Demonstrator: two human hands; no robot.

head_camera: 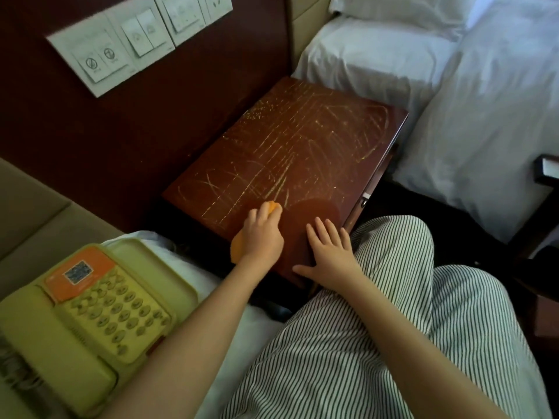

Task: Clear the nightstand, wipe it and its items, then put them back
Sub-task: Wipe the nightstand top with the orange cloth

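Phone (90, 313): on bed (184, 261) at my left, off the counter (314, 207). Left hand (263, 237): fingers curled on cloth (273, 207), counter's near-left edge. Right hand (329, 252): fingers spread flat, just beside it. Streaks (287, 146) lie ahead of cloth, toward wall (121, 131); of 2 hands, left nearer.

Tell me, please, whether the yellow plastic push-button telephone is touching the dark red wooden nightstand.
Apart. The head view shows the yellow plastic telephone lying on white bedding, with a dark gap between it and the dark red wooden nightstand.
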